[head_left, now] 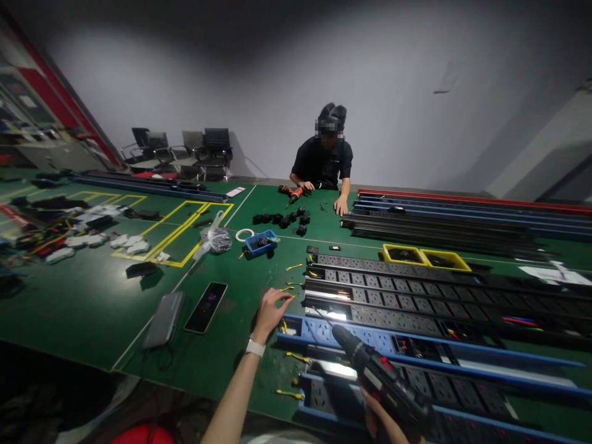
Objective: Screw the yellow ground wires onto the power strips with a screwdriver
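Observation:
My left hand (269, 313), with a white band on the wrist, is closed in a pinch on a short yellow wire (293, 296) at the left ends of the power strips. In my right hand (375, 410) is a black cordless drill (377, 370) with red marks. Its bit points up and left, over a blue power strip (370, 336); whether the tip touches anything I cannot tell. Black power strips (398, 299) lie in rows beyond it, and another blue strip (319, 394) lies nearer me. Short yellow wires with ring ends (289, 393) stick out of several strips.
Across the table a person (322, 160) sits by an orange drill (295, 194). Black parts (284, 219), a blue bin (261, 245) and yellow bins (404, 254) stand mid-table. A phone (206, 307) and grey power bank (164, 320) lie left; long rails (444, 225) at the back right.

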Demonstrator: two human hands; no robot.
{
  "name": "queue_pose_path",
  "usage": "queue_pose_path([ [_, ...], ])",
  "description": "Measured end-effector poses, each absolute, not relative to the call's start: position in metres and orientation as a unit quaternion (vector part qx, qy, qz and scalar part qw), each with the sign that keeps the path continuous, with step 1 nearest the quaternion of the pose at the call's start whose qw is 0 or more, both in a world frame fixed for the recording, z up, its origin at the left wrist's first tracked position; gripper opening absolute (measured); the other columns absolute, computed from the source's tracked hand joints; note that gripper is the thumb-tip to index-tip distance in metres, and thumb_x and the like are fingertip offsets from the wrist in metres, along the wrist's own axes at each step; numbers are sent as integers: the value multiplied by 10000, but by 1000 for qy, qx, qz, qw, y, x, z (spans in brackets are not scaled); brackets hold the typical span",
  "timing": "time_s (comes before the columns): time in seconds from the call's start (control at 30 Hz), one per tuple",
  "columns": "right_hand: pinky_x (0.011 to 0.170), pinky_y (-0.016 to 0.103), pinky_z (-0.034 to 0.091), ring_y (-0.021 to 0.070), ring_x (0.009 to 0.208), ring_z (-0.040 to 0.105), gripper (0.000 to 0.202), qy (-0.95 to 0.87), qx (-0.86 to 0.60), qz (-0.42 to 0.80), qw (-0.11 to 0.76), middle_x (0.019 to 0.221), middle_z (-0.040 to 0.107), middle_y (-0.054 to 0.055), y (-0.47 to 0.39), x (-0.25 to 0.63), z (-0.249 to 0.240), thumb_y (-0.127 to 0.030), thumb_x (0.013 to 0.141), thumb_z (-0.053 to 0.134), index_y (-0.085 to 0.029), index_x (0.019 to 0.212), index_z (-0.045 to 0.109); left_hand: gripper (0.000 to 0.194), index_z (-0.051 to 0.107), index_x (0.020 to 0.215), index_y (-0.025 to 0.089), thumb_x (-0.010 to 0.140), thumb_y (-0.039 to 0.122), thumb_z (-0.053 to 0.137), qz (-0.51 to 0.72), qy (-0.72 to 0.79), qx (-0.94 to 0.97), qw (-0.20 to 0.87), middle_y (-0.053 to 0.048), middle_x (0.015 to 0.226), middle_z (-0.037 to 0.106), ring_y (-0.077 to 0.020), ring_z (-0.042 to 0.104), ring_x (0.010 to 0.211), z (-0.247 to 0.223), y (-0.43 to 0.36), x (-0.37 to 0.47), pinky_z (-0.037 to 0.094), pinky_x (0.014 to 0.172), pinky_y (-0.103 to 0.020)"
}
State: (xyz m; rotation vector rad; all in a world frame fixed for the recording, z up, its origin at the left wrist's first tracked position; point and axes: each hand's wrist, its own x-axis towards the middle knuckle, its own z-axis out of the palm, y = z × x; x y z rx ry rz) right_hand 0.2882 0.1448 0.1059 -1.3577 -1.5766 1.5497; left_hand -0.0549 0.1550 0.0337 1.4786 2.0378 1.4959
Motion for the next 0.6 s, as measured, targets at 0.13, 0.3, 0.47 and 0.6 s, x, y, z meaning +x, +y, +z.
queue_pose_path([
  [0.13,671,321,443,151,521,466,568,-562,-505,590,284,491,487,11,136,281,118,-688,723,697,-209,468,530,201,791,912,229,884,399,688,520,688,488,132,-52,923,763,-182,670,842,52,148,-47,530,805,-300],
  [0.3,619,307,420,154,503,485,499,-548,-492,615,282,482,508,9,137,277,122,-676,713,720,-186,625,681,211,801,907,212,856,392,705,572,679,424,180,-61,915,770,-192,702,847,67,146,-36,548,759,-278],
  [0.47,580,302,395,146,488,472,505,-521,-493,628,301,482,513,2,138,272,119,-672,673,758,-171,704,697,243,800,895,211,862,424,686,576,679,415,186,-62,913,774,-202,708,850,75,143,-23,558,746,-282],
  [0.6,566,293,388,144,489,474,485,-504,-490,643,306,485,518,-5,141,271,120,-642,680,767,-171,766,695,212,799,886,218,864,399,691,568,686,416,183,-47,906,775,-196,705,845,75,142,-17,544,746,-275],
])
